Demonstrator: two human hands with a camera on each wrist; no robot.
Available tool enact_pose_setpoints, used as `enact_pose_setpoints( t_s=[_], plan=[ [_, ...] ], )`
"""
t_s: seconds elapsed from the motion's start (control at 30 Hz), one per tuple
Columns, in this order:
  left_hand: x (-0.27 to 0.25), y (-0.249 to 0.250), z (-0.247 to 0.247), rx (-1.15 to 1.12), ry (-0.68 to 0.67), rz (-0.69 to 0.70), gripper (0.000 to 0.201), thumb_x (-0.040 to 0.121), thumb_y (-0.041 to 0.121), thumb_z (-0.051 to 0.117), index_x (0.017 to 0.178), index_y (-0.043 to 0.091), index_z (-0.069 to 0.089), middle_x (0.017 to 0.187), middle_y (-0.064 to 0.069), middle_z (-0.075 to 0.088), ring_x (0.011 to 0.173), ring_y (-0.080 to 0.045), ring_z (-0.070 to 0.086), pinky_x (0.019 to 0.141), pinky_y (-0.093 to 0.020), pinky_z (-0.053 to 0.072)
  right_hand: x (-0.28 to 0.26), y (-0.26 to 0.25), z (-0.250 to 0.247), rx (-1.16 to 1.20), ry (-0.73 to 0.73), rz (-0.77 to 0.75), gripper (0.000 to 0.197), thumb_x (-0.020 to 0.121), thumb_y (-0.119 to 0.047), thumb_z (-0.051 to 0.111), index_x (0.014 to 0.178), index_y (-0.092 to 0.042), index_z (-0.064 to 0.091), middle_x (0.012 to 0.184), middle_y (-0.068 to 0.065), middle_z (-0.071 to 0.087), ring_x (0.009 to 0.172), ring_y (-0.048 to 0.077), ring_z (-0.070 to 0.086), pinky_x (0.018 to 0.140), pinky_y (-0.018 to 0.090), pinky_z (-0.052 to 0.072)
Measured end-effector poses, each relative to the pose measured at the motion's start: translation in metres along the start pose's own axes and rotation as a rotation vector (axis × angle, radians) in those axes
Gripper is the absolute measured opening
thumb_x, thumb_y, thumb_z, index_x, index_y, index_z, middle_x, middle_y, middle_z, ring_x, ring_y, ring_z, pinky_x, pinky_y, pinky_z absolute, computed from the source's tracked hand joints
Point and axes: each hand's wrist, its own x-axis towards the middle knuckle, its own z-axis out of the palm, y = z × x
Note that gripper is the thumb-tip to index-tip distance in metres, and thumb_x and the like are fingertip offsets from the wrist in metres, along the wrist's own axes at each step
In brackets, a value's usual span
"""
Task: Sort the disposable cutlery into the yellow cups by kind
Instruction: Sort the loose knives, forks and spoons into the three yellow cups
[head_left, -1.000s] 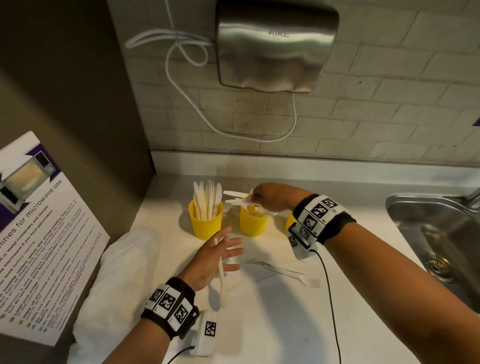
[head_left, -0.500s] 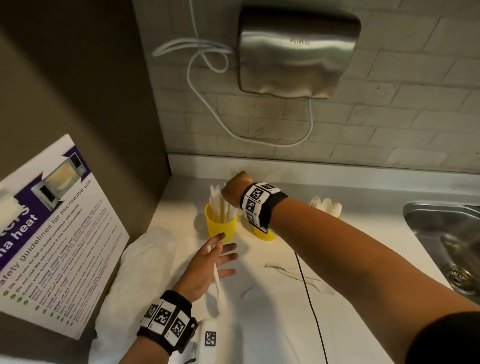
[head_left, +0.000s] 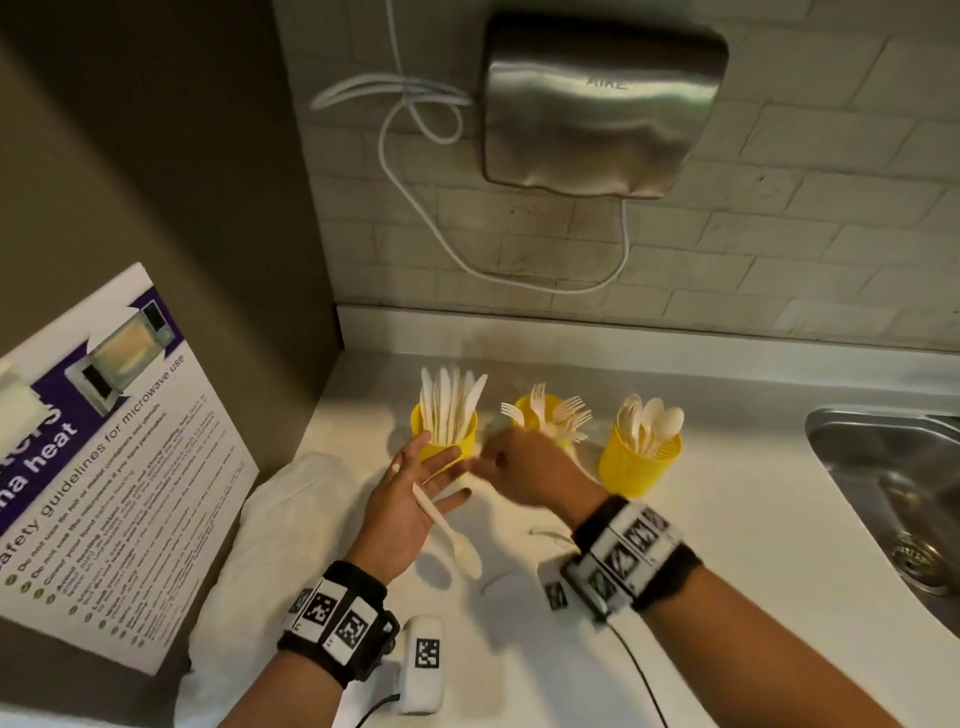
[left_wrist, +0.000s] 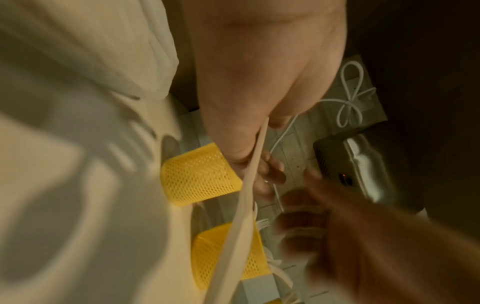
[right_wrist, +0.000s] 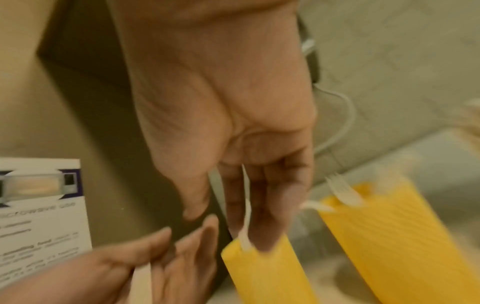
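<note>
Since the earlier frames the right hand has pulled back from the knife cup and now sweeps low toward the left hand, blurred with motion. Its fingers are straight and relaxed; in the right wrist view it carries nothing, so its delivery looks finished.

Resting on the worktop side, the left hand keeps a white spoon pinched between its spread fingers, handle up among them and bowl hanging down toward the wrist — a loose hold that offers the handle for the other hand to take. The left wrist view shows the handle running out past the fingers.

Three yellow cups stand in a row near the back wall: knives on the left, forks in the fork cup in the middle, spoons in the spoon cup on the right. Each kind stands handle down, heads showing, so they are easy to tell apart.

Judging by this, the spoon belongs in the right-hand cup — farther from the left hand, which would explain passing it across. A couple of faint pieces seem to lie on the worktop behind the right wrist; too hidden to name.
</note>
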Motion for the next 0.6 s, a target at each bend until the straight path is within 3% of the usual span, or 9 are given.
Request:
enact_pose_setpoints(
  t_s=[0.07, 0.13, 0.27, 0.4, 0.53, 0.6],
  plan=[
    [0.006, -0.002, 0.009, -0.072, 0.010, -0.002, 0.035, 0.102, 0.028, 0.039, 0.134, 0.018, 0.049, 0.114, -0.013, 0.065, 0.102, -0.028, 0.065, 0.086, -0.047, 0.052, -0.025, 0.019, 0.023, 0.350, -0.246, 0.143, 0.037, 0.088, -0.054, 0.059, 0.096, -0.018, 0.063, 0.091, 0.007, 0.071, 0.079, 0.020, 0.066, 0.063, 0.025, 0.047],
    [0.011, -0.007, 0.018, -0.109, 0.005, -0.017, 0.031, 0.102, 0.027, 0.040, 0.130, 0.019, 0.051, 0.109, -0.011, 0.066, 0.098, -0.025, 0.066, 0.085, -0.047, 0.052, -0.045, 0.032, 0.038, 0.672, -0.320, 0.178, 0.024, 0.090, -0.040, 0.063, 0.092, -0.016, 0.061, 0.081, 0.005, 0.069, 0.067, 0.017, 0.066, 0.053, 0.021, 0.047],
    [0.016, -0.020, 0.033, -0.083, -0.014, -0.056, 0.030, 0.100, 0.028, 0.044, 0.126, 0.020, 0.055, 0.105, -0.010, 0.069, 0.098, -0.024, 0.067, 0.085, -0.047, 0.050, -0.062, 0.057, 0.042, 0.919, -0.024, 0.196, 0.012, 0.085, -0.019, 0.072, 0.090, -0.012, 0.064, 0.064, 0.000, 0.059, 0.052, 0.012, 0.055, 0.049, 0.021, 0.043],
    [0.013, -0.032, 0.049, 0.094, -0.057, -0.124, 0.031, 0.099, 0.034, 0.045, 0.125, 0.021, 0.057, 0.112, -0.007, 0.068, 0.103, -0.022, 0.063, 0.085, -0.045, 0.050, -0.072, 0.077, 0.022, 1.088, 0.322, 0.223, 0.006, 0.082, -0.011, 0.073, 0.086, -0.012, 0.069, 0.067, -0.005, 0.058, 0.057, 0.007, 0.050, 0.051, 0.016, 0.039],
    [0.005, -0.046, 0.056, 0.287, -0.144, -0.271, 0.045, 0.094, 0.048, 0.043, 0.129, 0.023, 0.055, 0.122, -0.010, 0.066, 0.110, -0.025, 0.063, 0.081, -0.043, 0.052, -0.082, 0.080, 0.002, 1.200, 0.410, 0.148, 0.002, 0.090, -0.012, 0.064, 0.092, -0.011, 0.064, 0.082, 0.004, 0.068, 0.074, 0.014, 0.064, 0.058, 0.022, 0.048],
    [0.002, -0.051, 0.053, 0.371, -0.195, -0.338, 0.049, 0.093, 0.054, 0.038, 0.129, 0.024, 0.053, 0.120, -0.008, 0.068, 0.111, -0.025, 0.063, 0.083, -0.044, 0.052, -0.083, 0.082, -0.009, 1.099, 0.462, 0.082, 0.005, 0.093, -0.011, 0.060, 0.096, -0.007, 0.061, 0.083, 0.005, 0.069, 0.073, 0.015, 0.067, 0.059, 0.024, 0.051]
  ],
)
